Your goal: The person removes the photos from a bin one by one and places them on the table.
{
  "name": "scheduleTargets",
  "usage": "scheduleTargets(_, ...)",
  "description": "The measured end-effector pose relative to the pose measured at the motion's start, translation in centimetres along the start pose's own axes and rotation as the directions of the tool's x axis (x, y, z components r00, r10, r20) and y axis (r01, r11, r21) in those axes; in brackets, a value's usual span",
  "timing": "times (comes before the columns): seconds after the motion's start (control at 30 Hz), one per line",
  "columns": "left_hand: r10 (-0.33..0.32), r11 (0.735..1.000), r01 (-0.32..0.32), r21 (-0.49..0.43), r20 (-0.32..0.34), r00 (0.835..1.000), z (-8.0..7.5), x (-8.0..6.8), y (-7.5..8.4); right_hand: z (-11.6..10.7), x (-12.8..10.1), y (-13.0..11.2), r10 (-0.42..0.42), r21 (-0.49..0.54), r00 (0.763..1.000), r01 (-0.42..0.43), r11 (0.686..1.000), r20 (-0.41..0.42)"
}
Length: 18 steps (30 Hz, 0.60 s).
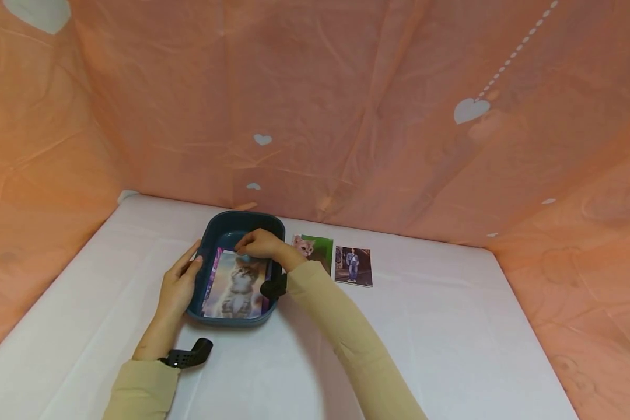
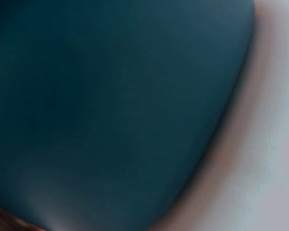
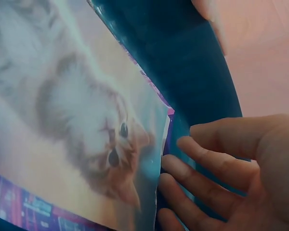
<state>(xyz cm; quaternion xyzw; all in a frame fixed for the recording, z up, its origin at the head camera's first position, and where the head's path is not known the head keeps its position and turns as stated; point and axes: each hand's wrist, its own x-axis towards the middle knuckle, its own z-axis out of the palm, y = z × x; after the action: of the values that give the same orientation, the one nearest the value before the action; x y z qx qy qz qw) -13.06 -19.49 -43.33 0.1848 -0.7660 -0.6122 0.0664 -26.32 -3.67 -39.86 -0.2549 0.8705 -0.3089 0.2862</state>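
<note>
A dark blue plastic tub stands on the white table. A kitten photo lies slanted inside it, on top of other prints whose purple edges show. My left hand lies with straight fingers along the tub's left outer wall, thumb at the rim. My right hand reaches in from the right, and its loosely bent fingertips touch the photo's far edge. The right wrist view shows those fingertips against the kitten photo; no pinch is visible. The left wrist view is filled by the blurred tub wall.
Two more photos lie flat to the right of the tub: a cat on green and a person in a blue robe. Pink sheeting with white hearts walls in the table at the back and both sides.
</note>
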Motion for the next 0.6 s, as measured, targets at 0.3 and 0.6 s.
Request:
scheduleTargets(0.3,-0.002,0.999,0.003,0.035,-0.019,1.0,0.06,0.07,0.09,-0.14,-0.36,0.0,-0.017,0.097,1.0,0.017,0.995,0.0)
scheduleTargets(0.6,-0.01,0.999,0.01,0.045,-0.008,1.0,0.0,-0.03,0.15,-0.6,-0.8,0.24,-0.071,0.258,0.996,0.056,0.964,0.049)
